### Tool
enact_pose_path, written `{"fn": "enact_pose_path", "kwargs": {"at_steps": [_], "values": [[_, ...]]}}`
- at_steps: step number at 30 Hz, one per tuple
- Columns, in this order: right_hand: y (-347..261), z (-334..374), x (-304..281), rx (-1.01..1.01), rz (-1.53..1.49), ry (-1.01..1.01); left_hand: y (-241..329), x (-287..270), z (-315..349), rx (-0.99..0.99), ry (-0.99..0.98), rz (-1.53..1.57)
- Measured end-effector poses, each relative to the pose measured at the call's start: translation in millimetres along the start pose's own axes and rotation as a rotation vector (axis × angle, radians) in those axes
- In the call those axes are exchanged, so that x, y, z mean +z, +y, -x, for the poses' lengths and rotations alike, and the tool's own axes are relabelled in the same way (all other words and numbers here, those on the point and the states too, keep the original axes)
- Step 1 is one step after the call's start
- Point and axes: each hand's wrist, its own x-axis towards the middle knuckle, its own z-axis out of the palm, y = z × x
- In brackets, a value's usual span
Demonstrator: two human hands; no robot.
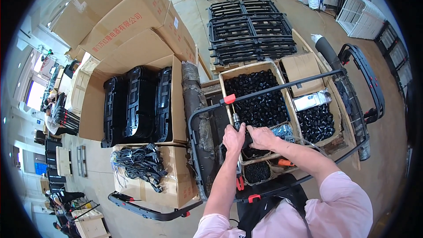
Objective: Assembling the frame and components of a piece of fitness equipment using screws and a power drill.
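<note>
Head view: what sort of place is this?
Probably a factory assembly area or workshop: there are stacked black metal frames, open compartments of small black parts, and a heap of black cables on a carton.

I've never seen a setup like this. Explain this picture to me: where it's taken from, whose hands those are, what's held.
There is no machine arm here. A person wearing a head camera is looking down, and its wide lens bends straight edges. The bare left hand and right hand are the wearer's own. Together they grip a dark tool, perhaps a power driver, though they cover much of it. Around them is a black frame, with bins of small black parts under its far bar. To the left, a large open carton holds black moulded parts; a bundle of cables lies in front.
</note>
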Motion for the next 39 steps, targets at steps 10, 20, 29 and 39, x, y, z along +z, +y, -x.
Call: {"fn": "enact_pose_path", "kwargs": {"at_steps": [10,20,29,39], "values": [[5.8,-4.3,-3.0,0.023,-0.034,0.014,3.9,5.6,-12.1,-0.037,-0.014,-0.019],[14.1,-12.6,1.3,0.016,-0.066,0.062,10.4,4.4,-19.2,-0.046,-0.022,-0.014],[11.9,-18.9,-8.5,0.032,-0.062,0.066,14.7,5.6,-27.7,-0.054,-0.015,-0.022],[3.7,-13.3,0.8,-0.143,-0.036,0.170,10.5,4.5,-24.9,-0.081,-0.019,0.007]]}}
